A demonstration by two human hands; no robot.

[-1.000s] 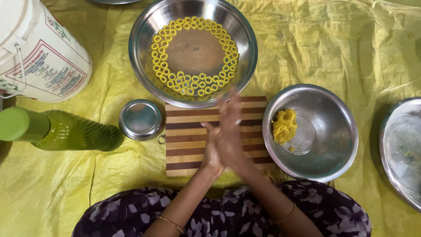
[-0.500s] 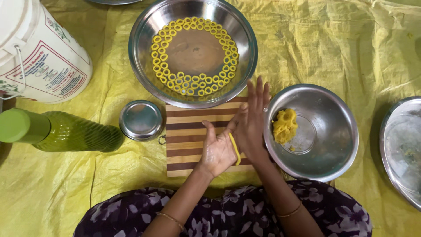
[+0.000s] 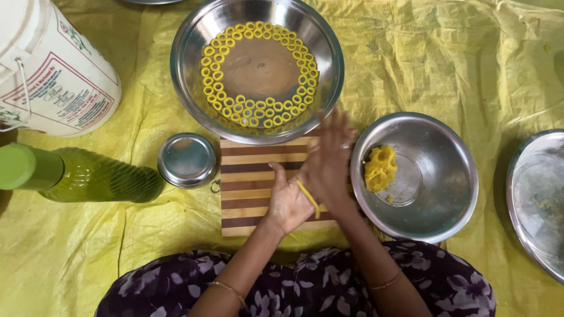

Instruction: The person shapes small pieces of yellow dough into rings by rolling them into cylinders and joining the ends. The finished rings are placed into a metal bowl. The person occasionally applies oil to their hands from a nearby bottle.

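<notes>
- The left hand (image 3: 289,202) lay palm up over the striped wooden board (image 3: 252,176), and the right hand (image 3: 330,161) lay flat across it with fingers spread; the two were pressed together on a thin yellow dough strand (image 3: 308,198), neither closed into a fist.
- The strand sat between the two palms, one end showing at the edge of the left palm, the rest hidden under the right hand.
- It looked like a slim, smooth, bright yellow rope, slightly curved.
- Judged from its look, it was light, soft and easily torn or flattened; it would likely take best a gentle hold near its ends with the fingertips, not a squeeze in the middle.
- Just to the right of the right hand stood a steel bowl (image 3: 440,205) with a lump of the same yellow dough (image 3: 379,168) in it.
- Beyond the hands, a larger steel bowl (image 3: 194,88) held many small yellow dough rings (image 3: 254,111) laid in a circle round its floor.
- To the left of the left hand lay a small steel lid (image 3: 187,159), then a green bottle (image 3: 76,176) on its side and a white bucket (image 3: 53,76).
- Everything rested on a yellow sheet (image 3: 470,64) spread on the floor.
</notes>
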